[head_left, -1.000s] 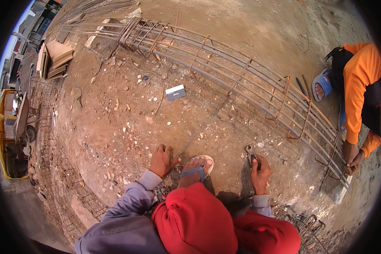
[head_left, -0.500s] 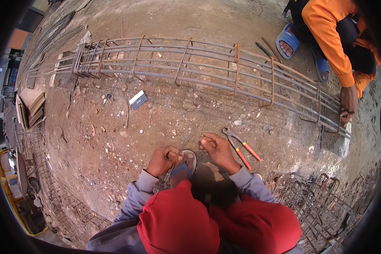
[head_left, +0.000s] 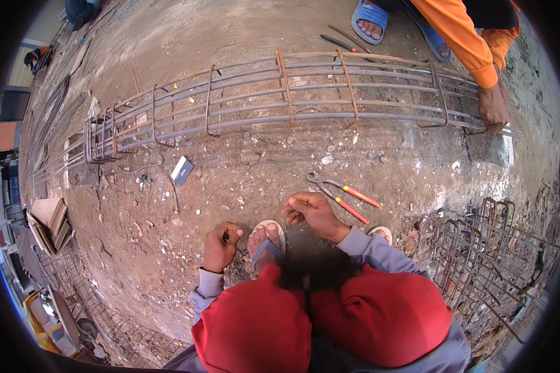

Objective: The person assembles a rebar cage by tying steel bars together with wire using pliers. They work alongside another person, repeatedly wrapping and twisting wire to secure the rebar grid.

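My left hand (head_left: 219, 247) is held above the dirt just left of my sandalled foot (head_left: 266, 241). Its fingers are curled in, and whatever they pinch, if anything, is too small to make out. On the other side of that foot, my right hand (head_left: 315, 214) has thumb and fingers bent together, with no object discernible between them. Closest to it on the ground lies a pair of pincers (head_left: 352, 210) with red and yellow grips, jaws toward the upper left. A long rebar cage (head_left: 249, 126) with rusty stirrups stretches across in front, beyond both hands.
A co-worker's hand (head_left: 493, 107), below an orange sleeve, touches the cage's right end. A small dark-and-white card or box (head_left: 182, 170) lies on the dirt. Wooden boards (head_left: 48, 225) stand at left; a pile of bent rebar (head_left: 482, 248) sits at right. Another tool (head_left: 339, 43) lies behind the cage.
My hands have moved apart, the left one away from my foot. The view has swung, so the cage and pincers appear shifted. The co-worker's hand stays at the cage's right end.
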